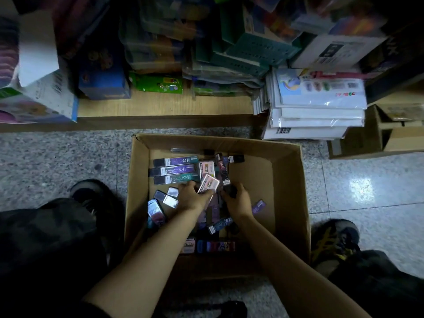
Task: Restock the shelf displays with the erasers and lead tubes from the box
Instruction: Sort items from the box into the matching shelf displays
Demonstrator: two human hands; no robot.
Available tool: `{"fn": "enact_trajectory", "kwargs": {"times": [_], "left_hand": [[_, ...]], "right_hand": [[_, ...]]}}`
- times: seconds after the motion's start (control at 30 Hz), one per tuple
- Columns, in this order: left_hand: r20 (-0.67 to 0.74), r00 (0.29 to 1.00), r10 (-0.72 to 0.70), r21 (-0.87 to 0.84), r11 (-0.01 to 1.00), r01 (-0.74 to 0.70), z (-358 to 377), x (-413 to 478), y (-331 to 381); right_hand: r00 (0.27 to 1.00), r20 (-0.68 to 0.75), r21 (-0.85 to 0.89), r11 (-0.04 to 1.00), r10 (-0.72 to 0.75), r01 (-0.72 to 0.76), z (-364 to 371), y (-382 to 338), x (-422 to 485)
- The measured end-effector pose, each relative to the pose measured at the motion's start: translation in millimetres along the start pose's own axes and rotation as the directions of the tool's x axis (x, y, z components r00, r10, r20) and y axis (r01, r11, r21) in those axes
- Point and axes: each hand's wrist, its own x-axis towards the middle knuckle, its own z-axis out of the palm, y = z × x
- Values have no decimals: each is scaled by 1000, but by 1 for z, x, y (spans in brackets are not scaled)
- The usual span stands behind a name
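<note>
An open cardboard box (289,193) stands on the floor between my feet. Inside lie several lead tubes (175,170) in purple and teal sleeves, plus small wrapped erasers (171,200). Both hands are down in the box. My left hand (195,197) holds a pink eraser pack (208,183) between its fingers. My right hand (237,200) grips a dark lead tube (226,177) that stands up from the pile. More tubes lie under my forearms near the box's front wall.
A low wooden shelf (160,109) runs along the top, stacked with packaged stationery. A stack of white paper packs (316,115) leans at its right end, beside another cardboard box (378,134). My shoes (332,242) flank the box on the speckled floor.
</note>
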Motion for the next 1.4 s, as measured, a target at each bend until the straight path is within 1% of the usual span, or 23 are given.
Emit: {"fn": "enact_trajectory", "kwargs": {"times": [0.07,0.1,0.23,0.33,0.4,0.47,0.57,0.63,0.7,0.77,0.83,0.87,0.9,0.93,0.97,1.03,1.13,1.17,1.23,1.33,1.4], "left_hand": [[22,999,-36,-158,987,39,-1,2,-1],[31,999,-38,-207,977,44,-3,1,-1],[42,999,-18,-275,961,29,-15,-3,-8],[145,989,-23,-317,946,69,-26,-8,-14],[169,986,-11,-345,936,70,-29,-13,-14],[163,986,21,-406,913,48,-31,-19,-10],[178,983,52,-442,896,33,-32,-33,1],[191,978,78,-504,863,29,-31,-46,13],[219,973,80,-580,812,64,-30,-60,26],[240,967,90,-644,760,90,-31,-73,36],[234,966,109,-681,728,82,-32,-87,45],[213,968,132,-677,734,49,-32,-92,47],[188,969,161,-638,770,-4,-33,-98,48],[172,965,196,-594,803,-57,-35,-104,48],[148,959,242,-576,809,-115,-36,-109,46],[127,933,337,-584,785,-204,-39,-115,46],[80,920,385,-596,758,-265,-51,-124,56],[66,915,397,-600,749,-282,-57,-127,61],[41,901,431,-594,736,-325,-66,-134,74],[22,868,496,-562,724,-400,-84,-147,98],[9,838,546,-533,712,-458,-96,-155,114]], "right_hand": [[999,0,68,996,54,-54,0,-2,1],[998,0,100,993,66,-66,-1,-2,1],[999,-35,135,991,25,-21,-9,0,-6],[999,-53,168,986,-11,20,-19,3,-17],[997,-58,194,980,-42,52,-28,4,-25],[999,-30,302,952,-42,50,-37,4,-34],[999,52,516,856,-9,-19,-47,-4,-46],[992,118,553,833,-36,-35,-52,-11,-56],[982,174,564,825,-72,-39,-55,-18,-68],[976,198,585,810,-95,-39,-58,-24,-81],[974,193,632,774,-117,-32,-60,-30,-94],[974,185,648,761,-134,-19,-62,-33,-99],[973,173,649,761,-151,3,-63,-36,-104],[972,162,636,771,-171,29,-65,-39,-109],[969,155,622,781,-193,56,-68,-41,-115],[962,139,605,789,-237,107,-76,-46,-125],[943,105,612,768,-316,189,-90,-56,-141],[935,74,619,751,-347,229,-96,-61,-146],[924,-35,605,728,-381,323,-110,-71,-154],[903,-159,608,681,-398,407,-138,-90,-166],[875,-235,608,639,-423,472,-161,-104,-172]]}}
